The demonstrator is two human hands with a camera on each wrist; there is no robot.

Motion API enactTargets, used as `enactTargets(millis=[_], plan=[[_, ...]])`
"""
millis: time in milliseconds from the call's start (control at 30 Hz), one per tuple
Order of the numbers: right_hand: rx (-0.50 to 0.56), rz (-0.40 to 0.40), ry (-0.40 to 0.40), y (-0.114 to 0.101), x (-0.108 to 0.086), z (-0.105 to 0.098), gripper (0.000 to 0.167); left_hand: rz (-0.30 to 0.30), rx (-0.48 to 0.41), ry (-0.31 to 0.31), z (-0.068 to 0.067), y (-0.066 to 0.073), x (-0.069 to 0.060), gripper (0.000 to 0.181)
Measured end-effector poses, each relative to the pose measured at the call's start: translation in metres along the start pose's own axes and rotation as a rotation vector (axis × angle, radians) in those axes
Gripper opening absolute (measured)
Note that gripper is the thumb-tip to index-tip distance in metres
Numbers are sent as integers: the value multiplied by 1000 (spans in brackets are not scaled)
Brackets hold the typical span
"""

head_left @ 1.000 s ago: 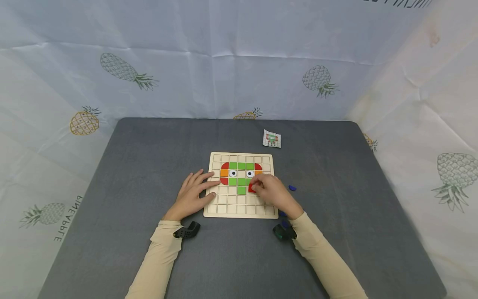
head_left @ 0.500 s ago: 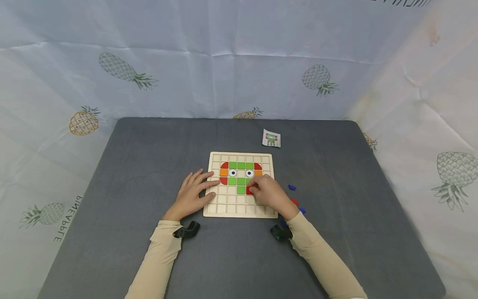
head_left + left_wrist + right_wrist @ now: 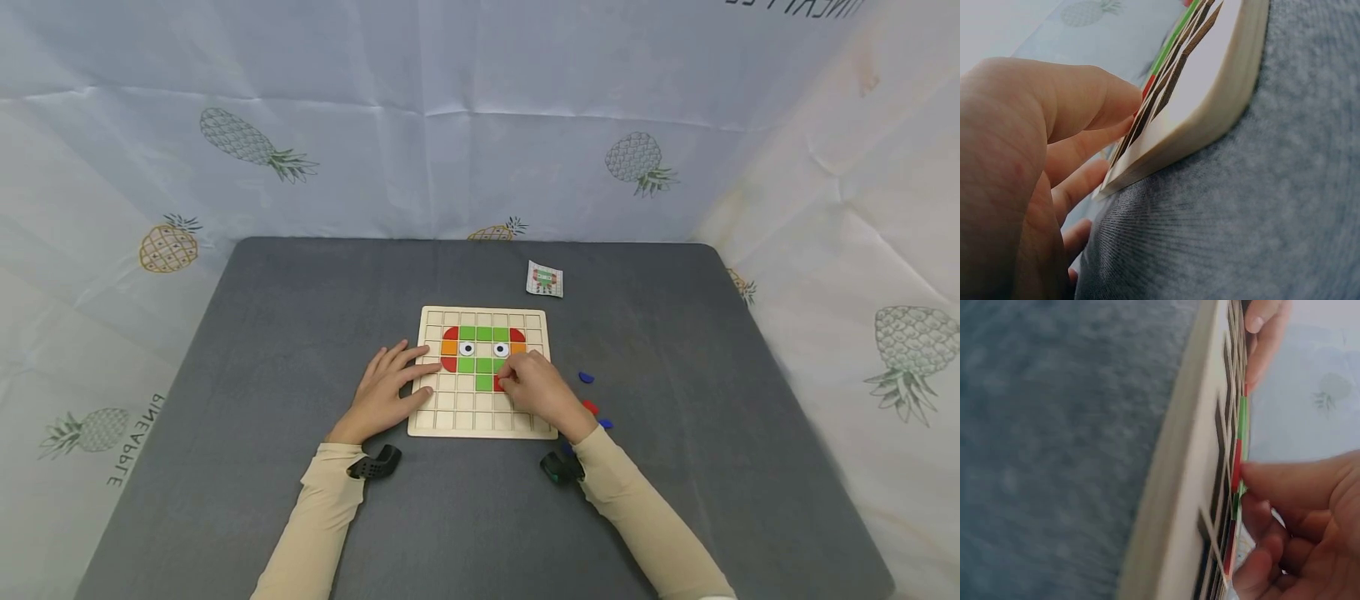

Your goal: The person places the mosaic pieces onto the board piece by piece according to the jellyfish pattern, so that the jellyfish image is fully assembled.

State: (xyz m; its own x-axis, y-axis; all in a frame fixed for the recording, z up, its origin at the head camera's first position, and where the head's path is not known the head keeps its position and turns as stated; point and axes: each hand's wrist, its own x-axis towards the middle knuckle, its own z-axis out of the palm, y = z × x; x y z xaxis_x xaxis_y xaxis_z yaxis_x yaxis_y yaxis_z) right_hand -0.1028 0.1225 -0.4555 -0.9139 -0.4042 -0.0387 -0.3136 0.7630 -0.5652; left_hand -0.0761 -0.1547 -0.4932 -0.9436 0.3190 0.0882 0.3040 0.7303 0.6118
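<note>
A wooden grid board (image 3: 450, 422) lies on the table, bearing green, red and orange pieces and two eye pieces (image 3: 466, 348). My left hand (image 3: 382, 400) rests at its left edge, fingers spread; in the left wrist view the thumb (image 3: 1110, 100) touches the board (image 3: 1210, 94). Over the board's right part, my right hand (image 3: 546, 390) pinches a red piece (image 3: 498, 384) just right of the lowest green piece (image 3: 484, 382). The right wrist view shows the right hand's (image 3: 1310, 519) thumb against the red piece (image 3: 1236, 465), other fingers curled; some contact is hidden.
A small picture card (image 3: 544, 279) lies behind the board. Right of the board are a blue piece (image 3: 586, 377), a red piece (image 3: 590, 407) and another blue piece (image 3: 605, 424), partly near the right wrist. A patterned cloth (image 3: 450, 167) hangs behind the table.
My right hand has shifted slightly left with the red piece, which now sits beside the lowest green piece. Loose pieces near the right wrist have come into view. The left hand stays put.
</note>
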Motion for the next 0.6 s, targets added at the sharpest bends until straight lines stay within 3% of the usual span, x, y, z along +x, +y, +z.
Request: enactTargets(millis=[233, 433, 600], plan=[[52, 51, -41, 3, -5, -8, 6, 6, -6, 0, 1, -1, 0, 42], [179, 76, -34, 15, -17, -38, 17, 0, -3, 4, 1, -1, 1, 42], [188, 61, -14, 31, -30, -63, 25, -6, 3, 2, 1, -2, 1, 42]])
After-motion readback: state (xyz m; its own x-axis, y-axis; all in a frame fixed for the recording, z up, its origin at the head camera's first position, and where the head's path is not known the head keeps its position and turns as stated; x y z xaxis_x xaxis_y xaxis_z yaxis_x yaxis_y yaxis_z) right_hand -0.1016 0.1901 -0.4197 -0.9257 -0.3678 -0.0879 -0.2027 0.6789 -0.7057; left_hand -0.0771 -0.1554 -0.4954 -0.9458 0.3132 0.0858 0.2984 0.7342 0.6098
